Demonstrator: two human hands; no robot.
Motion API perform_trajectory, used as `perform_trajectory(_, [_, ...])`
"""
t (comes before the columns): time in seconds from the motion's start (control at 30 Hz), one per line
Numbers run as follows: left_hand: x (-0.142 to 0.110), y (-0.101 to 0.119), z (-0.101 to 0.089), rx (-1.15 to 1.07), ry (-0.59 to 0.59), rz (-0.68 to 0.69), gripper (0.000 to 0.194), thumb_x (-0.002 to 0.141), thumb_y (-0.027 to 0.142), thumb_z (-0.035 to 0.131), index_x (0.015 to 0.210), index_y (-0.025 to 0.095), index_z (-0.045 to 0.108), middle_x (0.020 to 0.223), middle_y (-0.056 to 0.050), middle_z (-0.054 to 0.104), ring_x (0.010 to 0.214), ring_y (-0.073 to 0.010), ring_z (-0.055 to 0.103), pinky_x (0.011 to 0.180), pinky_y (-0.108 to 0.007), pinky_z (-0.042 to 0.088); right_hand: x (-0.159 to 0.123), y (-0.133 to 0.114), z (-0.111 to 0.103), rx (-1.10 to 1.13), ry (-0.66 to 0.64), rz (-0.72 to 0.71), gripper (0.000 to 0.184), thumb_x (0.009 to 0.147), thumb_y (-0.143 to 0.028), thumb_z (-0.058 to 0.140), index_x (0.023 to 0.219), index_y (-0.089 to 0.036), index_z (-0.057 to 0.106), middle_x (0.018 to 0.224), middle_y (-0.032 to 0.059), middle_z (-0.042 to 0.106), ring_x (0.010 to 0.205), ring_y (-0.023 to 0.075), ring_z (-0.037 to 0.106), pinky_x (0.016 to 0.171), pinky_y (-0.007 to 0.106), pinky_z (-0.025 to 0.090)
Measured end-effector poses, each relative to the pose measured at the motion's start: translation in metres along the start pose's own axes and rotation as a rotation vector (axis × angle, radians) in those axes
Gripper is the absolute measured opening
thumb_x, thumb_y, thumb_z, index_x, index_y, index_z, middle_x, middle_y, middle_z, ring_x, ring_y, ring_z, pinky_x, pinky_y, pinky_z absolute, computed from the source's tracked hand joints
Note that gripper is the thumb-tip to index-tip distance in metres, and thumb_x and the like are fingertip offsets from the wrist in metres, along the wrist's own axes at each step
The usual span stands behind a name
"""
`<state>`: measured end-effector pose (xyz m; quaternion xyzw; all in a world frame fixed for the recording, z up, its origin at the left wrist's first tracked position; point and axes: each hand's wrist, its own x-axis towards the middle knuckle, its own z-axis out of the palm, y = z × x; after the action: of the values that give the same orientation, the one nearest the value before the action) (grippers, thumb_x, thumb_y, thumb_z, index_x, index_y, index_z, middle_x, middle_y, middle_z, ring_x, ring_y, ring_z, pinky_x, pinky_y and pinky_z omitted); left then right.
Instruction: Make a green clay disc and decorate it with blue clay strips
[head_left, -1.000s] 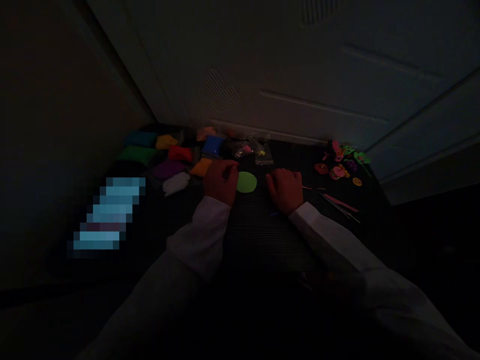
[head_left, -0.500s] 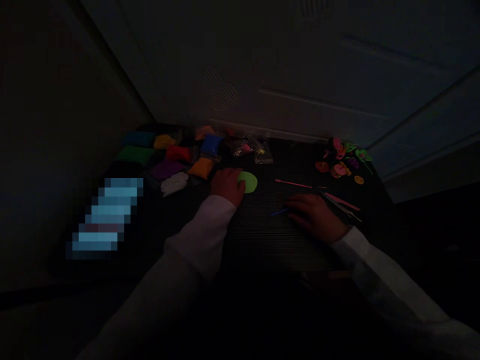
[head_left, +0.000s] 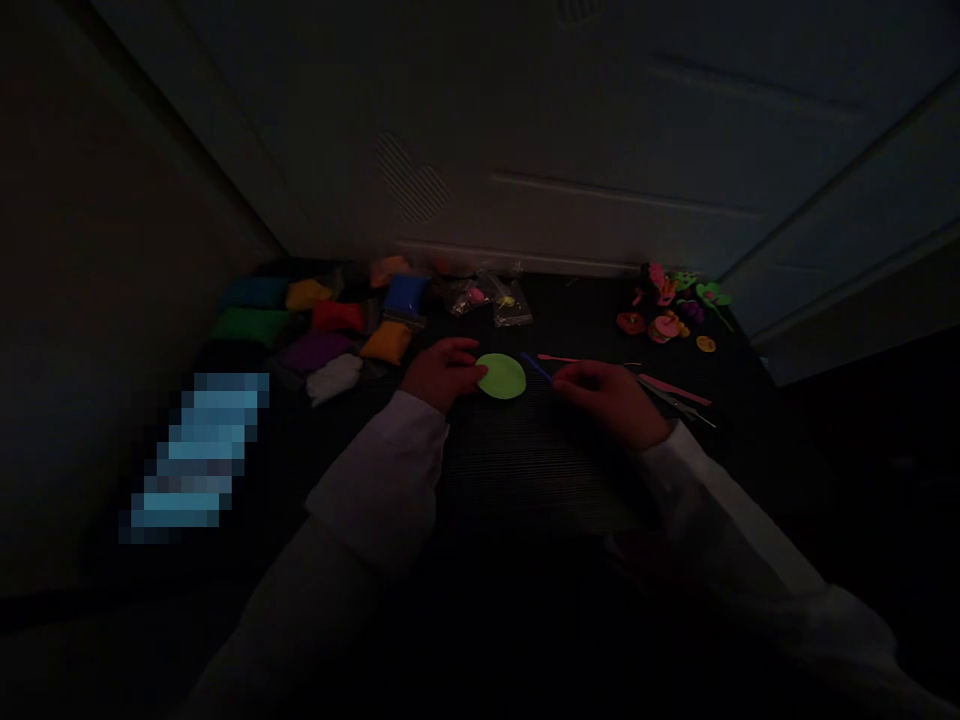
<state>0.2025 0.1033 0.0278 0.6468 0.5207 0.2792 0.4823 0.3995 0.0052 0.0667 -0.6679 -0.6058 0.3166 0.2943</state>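
A flat, round light-green disc [head_left: 502, 377], probably modelling clay, is at the middle of the dark table. My left hand [head_left: 444, 375] pinches its left edge, the thumb over the rim. Between the fingertips of my right hand [head_left: 611, 395] is a slim blue stick-like tool [head_left: 535, 367]. Its free end points up and left, close to the disc's right edge but apart from it. Behind my right hand lies a thin pink tool [head_left: 555, 358]. Scissors [head_left: 671, 400] and a flat pink strip [head_left: 675, 388] lie just right of that hand.
Several bags of coloured clay, including an orange bag [head_left: 386, 342], crowd the back left. Small clear packets [head_left: 512, 303] lie at the back middle. Colourful clay flowers and shapes [head_left: 666, 327] stand back right. A pixelated bright screen [head_left: 199, 450] is at left. A pale panelled surface [head_left: 450, 215] rises behind.
My left hand has taken the green disc by its edge and shifted it slightly right. My right hand has raised and turned the blue tool, bringing its end towards the disc. The view shifted slightly.
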Motion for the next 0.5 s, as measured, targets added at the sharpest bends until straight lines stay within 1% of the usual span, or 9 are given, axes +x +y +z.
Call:
perform_trajectory(0.1, [0.000, -0.002, -0.001, 0.062, -0.030, 0.005, 0.037, 0.064, 0.026, 0.061, 0.099, 0.013, 0.057, 0.077, -0.004, 0.063, 0.062, -0.0142, 0.062, 0.057, -0.028, 0.052, 0.014, -0.006, 0.013, 0.040, -0.082, 0.015, 0.020, 0.074, -0.031, 0.052, 0.080, -0.015, 0.063, 0.076, 0.0017, 0.064, 0.068, 0.0120, 0.057, 0.064, 0.026, 0.042])
perform_trajectory(0.17, [0.000, -0.004, -0.003, 0.148, -0.008, 0.030, 0.033, 0.066, 0.030, 0.058, 0.095, 0.014, 0.060, 0.075, -0.004, 0.064, 0.063, -0.0160, 0.061, 0.061, -0.030, 0.051, 0.021, -0.008, 0.020, 0.030, -0.114, 0.016, 0.020, 0.074, -0.030, 0.052, 0.080, -0.014, 0.064, 0.075, 0.0020, 0.064, 0.066, 0.0117, 0.056, 0.063, 0.026, 0.042])
perform_trajectory(0.23, [-0.001, -0.003, -0.007, 0.247, 0.036, 0.067, 0.030, 0.068, 0.032, 0.056, 0.092, 0.016, 0.063, 0.076, -0.004, 0.065, 0.070, -0.0185, 0.061, 0.068, -0.033, 0.049, 0.026, -0.009, 0.025, 0.010, -0.126, 0.015, 0.020, 0.073, -0.030, 0.053, 0.080, -0.015, 0.065, 0.074, 0.0020, 0.064, 0.067, 0.0119, 0.056, 0.063, 0.025, 0.041])
perform_trajectory(0.3, [-0.001, -0.002, -0.009, 0.329, 0.062, 0.106, 0.026, 0.069, 0.030, 0.055, 0.090, 0.018, 0.065, 0.079, -0.003, 0.066, 0.076, -0.0192, 0.060, 0.073, -0.033, 0.047, 0.029, -0.010, 0.028, -0.017, -0.125, 0.015, 0.020, 0.073, -0.030, 0.054, 0.080, -0.015, 0.065, 0.075, 0.0022, 0.064, 0.068, 0.0119, 0.056, 0.063, 0.025, 0.040])
perform_trajectory(0.5, [-0.004, 0.002, -0.008, 0.461, 0.023, 0.223, 0.029, 0.071, 0.022, 0.053, 0.098, 0.021, 0.064, 0.090, -0.002, 0.064, 0.077, -0.0158, 0.057, 0.075, -0.029, 0.045, 0.035, -0.014, 0.033, -0.086, -0.123, 0.012, 0.019, 0.073, -0.030, 0.053, 0.080, -0.016, 0.064, 0.075, 0.0023, 0.065, 0.067, 0.0121, 0.057, 0.061, 0.024, 0.040])
